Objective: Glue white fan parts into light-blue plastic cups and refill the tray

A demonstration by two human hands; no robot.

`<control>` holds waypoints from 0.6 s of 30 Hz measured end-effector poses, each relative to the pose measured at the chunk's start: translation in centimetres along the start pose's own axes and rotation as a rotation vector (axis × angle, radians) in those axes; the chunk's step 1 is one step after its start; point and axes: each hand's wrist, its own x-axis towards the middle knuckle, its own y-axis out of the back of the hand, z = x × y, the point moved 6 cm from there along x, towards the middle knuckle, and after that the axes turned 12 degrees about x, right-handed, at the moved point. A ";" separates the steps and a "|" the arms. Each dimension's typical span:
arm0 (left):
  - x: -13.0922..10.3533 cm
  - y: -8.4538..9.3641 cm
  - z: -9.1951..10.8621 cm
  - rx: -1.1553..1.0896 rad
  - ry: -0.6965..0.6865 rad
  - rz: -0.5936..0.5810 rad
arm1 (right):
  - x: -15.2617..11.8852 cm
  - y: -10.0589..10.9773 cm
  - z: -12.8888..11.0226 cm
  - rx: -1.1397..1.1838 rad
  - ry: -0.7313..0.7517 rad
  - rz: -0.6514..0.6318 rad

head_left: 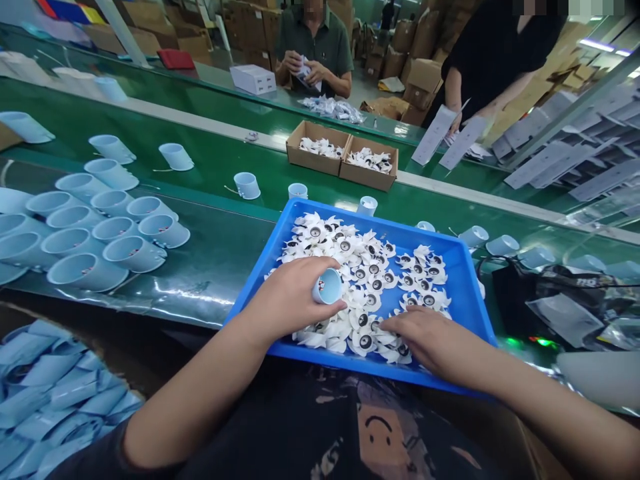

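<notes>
The left hand (287, 297) grips a blue cup (330, 287); the right hand (433, 337) reaches among white fans (364, 320) in a blue tray (469, 293), its grip unclear.

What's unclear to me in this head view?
All in the head view:
- Right hand: its own fingers hide whether it grips any white fan pieces.
- Light-blue cup in left hand: parts inside too small to identify.
- Cup pile, lower left: cut off by picture edges.
</notes>
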 end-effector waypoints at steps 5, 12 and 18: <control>0.1 -0.1 -0.2 -0.003 0.021 -0.018 | 1.6 -0.8 0.0 0.083 -0.030 -0.082; 0.0 -0.1 -0.3 -0.014 0.058 -0.004 | 2.9 -1.0 -2.1 -0.142 0.125 -0.155; -0.3 0.6 -0.9 -0.105 0.167 0.086 | 3.6 -0.9 -1.1 -0.160 -0.026 -0.095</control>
